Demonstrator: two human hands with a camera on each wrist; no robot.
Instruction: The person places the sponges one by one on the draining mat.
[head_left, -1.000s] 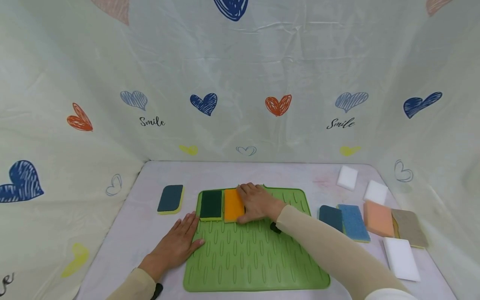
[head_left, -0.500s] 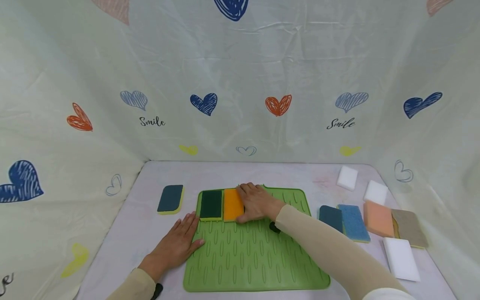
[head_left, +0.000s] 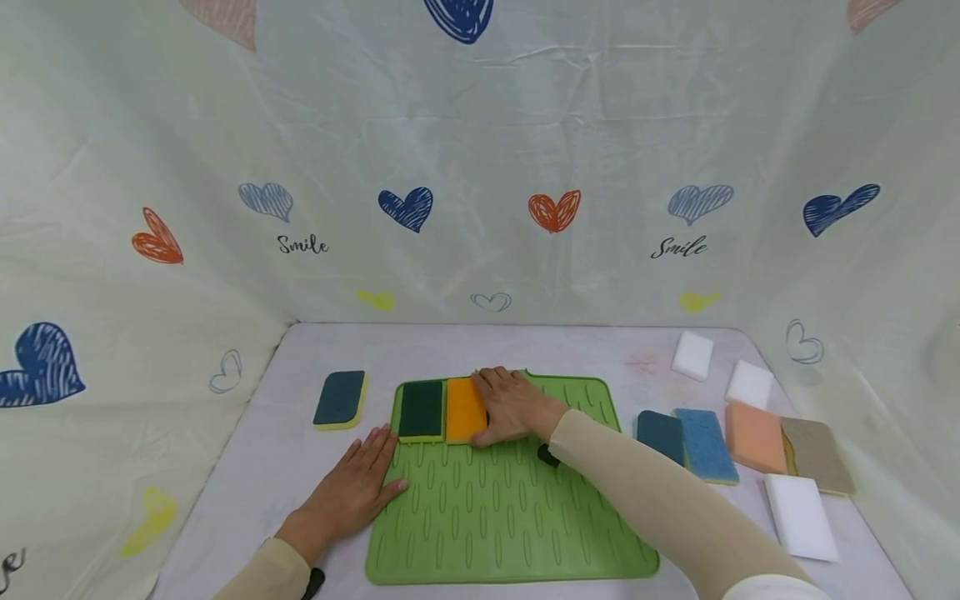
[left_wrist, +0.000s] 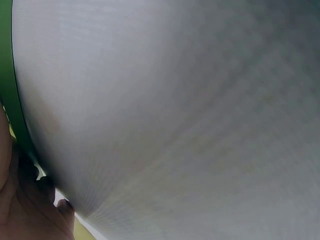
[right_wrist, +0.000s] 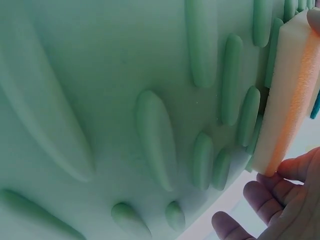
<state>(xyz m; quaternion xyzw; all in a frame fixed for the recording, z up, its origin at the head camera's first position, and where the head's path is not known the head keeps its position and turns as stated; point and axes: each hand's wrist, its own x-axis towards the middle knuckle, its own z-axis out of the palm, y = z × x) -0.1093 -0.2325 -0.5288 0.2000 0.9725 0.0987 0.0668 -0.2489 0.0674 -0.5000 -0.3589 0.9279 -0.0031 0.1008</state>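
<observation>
Head view: our right hand (head_left: 513, 407) pinches 1 orange sponge (head_left: 462, 412) beside 1 dark green sponge (head_left: 422, 409) on the mat (head_left: 512, 521); our left hand (head_left: 352, 487), thumb spread, rests at the mat's left edge.

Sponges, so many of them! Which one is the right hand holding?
The orange sponge on the green mat, beside the dark green one. It's the only sponge the right hand grips.
</observation>
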